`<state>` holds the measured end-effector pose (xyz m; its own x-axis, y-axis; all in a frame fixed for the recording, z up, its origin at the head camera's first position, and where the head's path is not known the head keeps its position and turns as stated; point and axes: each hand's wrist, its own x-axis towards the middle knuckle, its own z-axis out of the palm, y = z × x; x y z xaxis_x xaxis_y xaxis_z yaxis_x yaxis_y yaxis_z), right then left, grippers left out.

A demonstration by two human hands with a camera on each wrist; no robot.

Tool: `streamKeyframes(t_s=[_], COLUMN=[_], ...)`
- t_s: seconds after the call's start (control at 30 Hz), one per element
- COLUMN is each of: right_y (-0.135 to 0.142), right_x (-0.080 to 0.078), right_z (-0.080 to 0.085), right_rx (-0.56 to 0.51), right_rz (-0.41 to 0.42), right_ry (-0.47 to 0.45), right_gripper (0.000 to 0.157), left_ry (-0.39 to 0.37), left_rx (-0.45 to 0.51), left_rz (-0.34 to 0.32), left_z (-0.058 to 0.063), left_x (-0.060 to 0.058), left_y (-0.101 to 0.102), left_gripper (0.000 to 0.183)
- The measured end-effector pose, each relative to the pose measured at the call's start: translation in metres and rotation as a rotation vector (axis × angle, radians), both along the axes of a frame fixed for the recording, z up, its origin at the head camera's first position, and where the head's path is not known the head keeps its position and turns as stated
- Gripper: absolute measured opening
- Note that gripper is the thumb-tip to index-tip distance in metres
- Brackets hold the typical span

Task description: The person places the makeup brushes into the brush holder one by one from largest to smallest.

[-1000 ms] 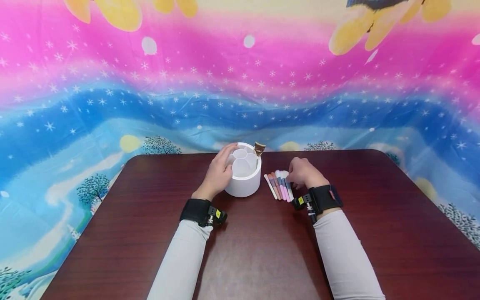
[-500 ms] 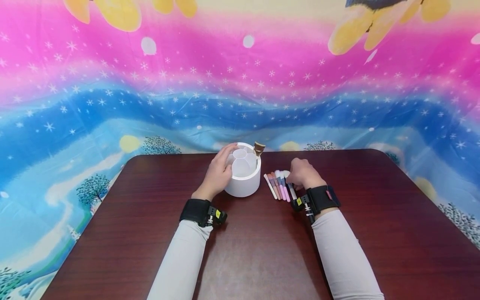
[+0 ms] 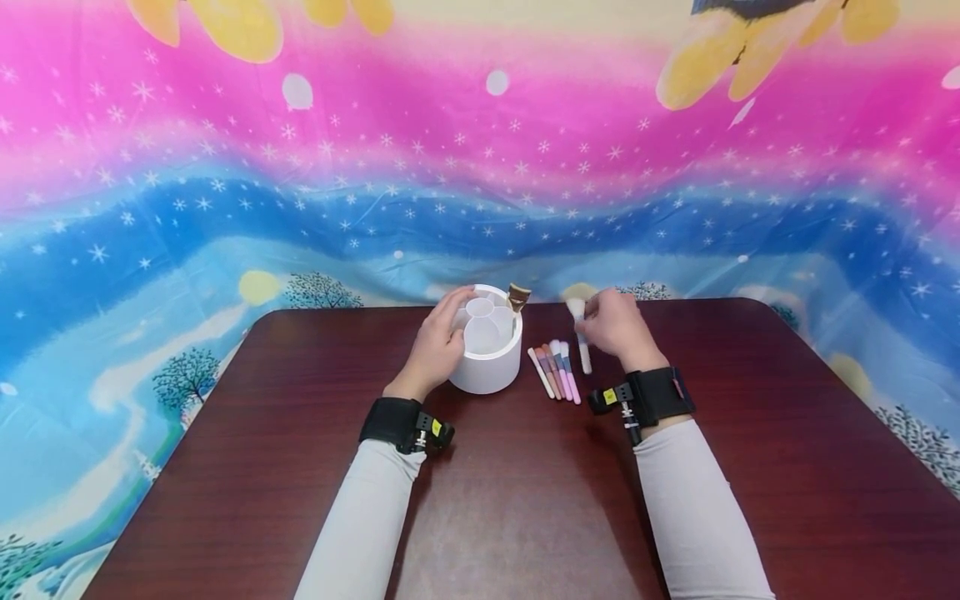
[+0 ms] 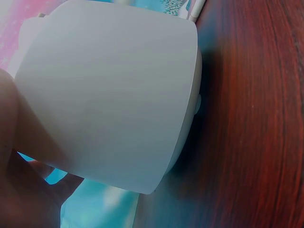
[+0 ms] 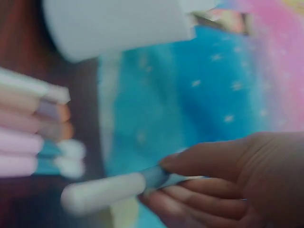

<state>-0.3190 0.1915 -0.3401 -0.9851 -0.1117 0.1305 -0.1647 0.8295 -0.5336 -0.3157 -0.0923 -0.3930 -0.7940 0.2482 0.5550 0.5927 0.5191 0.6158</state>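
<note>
My left hand [image 3: 435, 346] holds the white round divided organizer [image 3: 487, 377] by its left side, thumb over the near rim. The organizer's smooth wall [image 4: 109, 95] fills much of the left wrist view. From its right compartment rises a gold-brown piece with a flared top [image 3: 518, 297], whose kind I cannot tell. My right hand [image 3: 617, 323] pinches a makeup brush [image 3: 586, 360] with a pale, fluffy head and white handle, raised with the head up. In the right wrist view its white handle [image 5: 102, 192] points away from my fingertips [image 5: 178, 164].
Several smaller makeup brushes [image 3: 558, 373] with white, brownish and pink handles lie side by side on the dark red-brown table [image 3: 495, 500], between organizer and right hand. The table's back edge runs close behind. A patterned cloth [image 3: 480, 192] hangs beyond it.
My right hand has picked the white-handled brush from the right end of the row and raised it, moving slightly away from me. The left hand and organizer have stayed in place.
</note>
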Motion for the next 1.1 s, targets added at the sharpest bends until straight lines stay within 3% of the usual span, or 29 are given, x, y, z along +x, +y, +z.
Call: streamKeyframes(t_s=[0.23,0.47,0.9,1.1], right_y=[-0.012,-0.029,-0.057,-0.065], right_x=[0.014,0.031,0.025,0.019], right_z=[0.033,0.054,0.036,0.024], right_rx=[-0.218,-0.396,-0.471,-0.484], right_rz=[0.027,0.088,0.202,0.208], right_ry=[0.272,0.374,0.513,0.517], right_gripper=[0.021,0.027,0.022,0.022], left_ry=[0.021,0.013,0.020,0.015], left_rx=[0.000,0.004,0.009,0.009], left_rz=[0.001,0.006,0.000,-0.010], left_z=[0.002,0.003,0.003,0.004], left_x=[0.002,0.003,0.004,0.004], left_y=[0.001,0.001,0.001,0.001], left_gripper=[0.059,0.058,0.059,0.059])
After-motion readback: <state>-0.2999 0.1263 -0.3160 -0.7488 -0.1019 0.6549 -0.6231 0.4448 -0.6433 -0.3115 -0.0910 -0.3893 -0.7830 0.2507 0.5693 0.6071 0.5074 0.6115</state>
